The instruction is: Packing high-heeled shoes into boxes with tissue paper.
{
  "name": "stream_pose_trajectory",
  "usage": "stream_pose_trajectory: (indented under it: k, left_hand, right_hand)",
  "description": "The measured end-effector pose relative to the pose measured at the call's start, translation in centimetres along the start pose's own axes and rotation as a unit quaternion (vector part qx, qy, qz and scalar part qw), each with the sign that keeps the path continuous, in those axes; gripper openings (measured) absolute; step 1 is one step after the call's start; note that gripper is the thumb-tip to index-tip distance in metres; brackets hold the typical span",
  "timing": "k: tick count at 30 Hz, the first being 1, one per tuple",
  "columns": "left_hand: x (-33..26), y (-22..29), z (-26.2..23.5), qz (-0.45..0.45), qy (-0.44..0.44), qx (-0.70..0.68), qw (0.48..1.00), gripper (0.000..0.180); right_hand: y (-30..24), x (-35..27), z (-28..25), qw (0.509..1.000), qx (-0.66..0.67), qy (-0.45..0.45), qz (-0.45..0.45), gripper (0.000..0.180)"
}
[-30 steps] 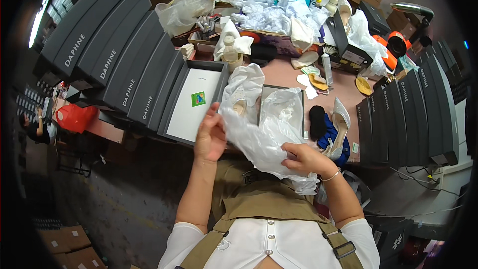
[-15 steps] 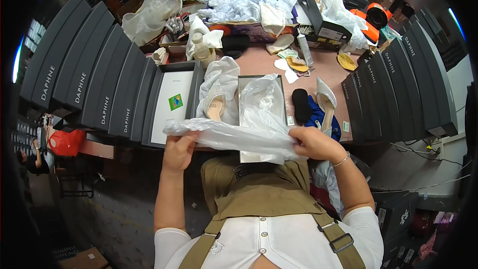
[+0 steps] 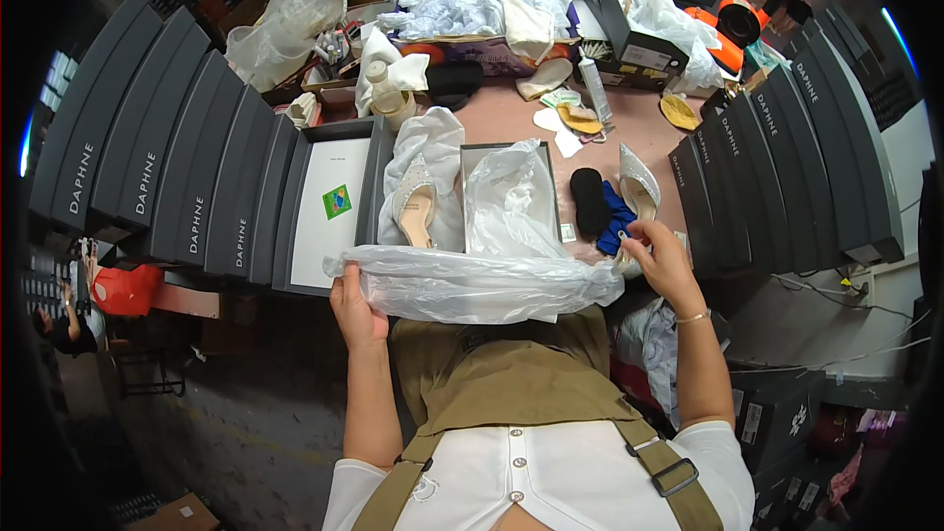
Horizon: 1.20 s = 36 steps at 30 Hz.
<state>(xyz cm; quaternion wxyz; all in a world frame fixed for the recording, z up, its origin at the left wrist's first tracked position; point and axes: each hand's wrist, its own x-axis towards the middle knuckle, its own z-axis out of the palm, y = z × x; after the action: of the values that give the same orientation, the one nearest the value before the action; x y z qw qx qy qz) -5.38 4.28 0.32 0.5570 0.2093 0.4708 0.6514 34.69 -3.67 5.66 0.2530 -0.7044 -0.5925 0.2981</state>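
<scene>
A wide strip of white tissue paper (image 3: 462,285) hangs over the near edge of an open shoe box (image 3: 554,172). My left hand (image 3: 360,310) pinches its left end, while the right end lies loose. Closed at the fingertips, my right hand (image 3: 669,261) grips the back part of a pale, studded pointed-toe shoe (image 3: 639,177) on the right. That shoe rests beside a dark blue cloth (image 3: 618,221) and a black padded item (image 3: 589,202). The matching shoe (image 3: 417,199) lies left of the box on white wrapping (image 3: 440,138).
Grey shoe boxes (image 3: 147,167) stand in a row at left, with more boxes (image 3: 777,172) at right. Beside the left row sits an open box (image 3: 334,152) with a white panel. Crumpled paper (image 3: 472,0), a bottle (image 3: 388,98) and a tube (image 3: 595,88) occupy the back.
My right hand has let go of the tissue paper and moved right to the shoe there. The paper has sagged lower across the box's front, its left end still in my left hand.
</scene>
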Motion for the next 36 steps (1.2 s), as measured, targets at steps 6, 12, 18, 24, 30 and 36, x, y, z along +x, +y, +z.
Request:
stream_pose_trajectory:
  k: [6, 12, 18, 24, 30, 36]
  left_hand:
    - [-0.9, -2.3, -1.4, -0.016, 0.000, -0.008, 1.000, 0.013]
    - [-2.4, 0.9, -5.2, -0.068, -0.108, 0.166, 0.978, 0.039]
    - [-5.4, 4.6, -2.0, 0.193, -0.322, 0.730, 0.571, 0.080]
    - [-3.8, -1.5, -6.3, 0.114, -0.286, 0.543, 0.781, 0.019]
    - [-3.4, -2.4, -6.6, -0.142, -0.235, 0.158, 0.949, 0.047]
    - [-4.9, 0.3, -5.7, -0.085, -0.331, 0.415, 0.843, 0.076]
  right_hand:
    - [-2.9, -0.1, 6.5, 0.961, -0.175, -0.045, -0.210, 0.041]
    - [-1.6, 1.9, 4.5, 0.996, 0.018, -0.048, -0.074, 0.016]
    - [-2.7, 2.5, 4.4, 0.993, -0.004, -0.078, -0.089, 0.015]
    - [0.6, 2.0, 3.2, 0.983, 0.047, -0.109, -0.142, 0.053]
    - [4.8, -1.9, 4.2, 0.921, 0.342, -0.124, 0.139, 0.057]
    - [2.5, -2.3, 5.1, 0.899, 0.381, -0.110, 0.184, 0.028]
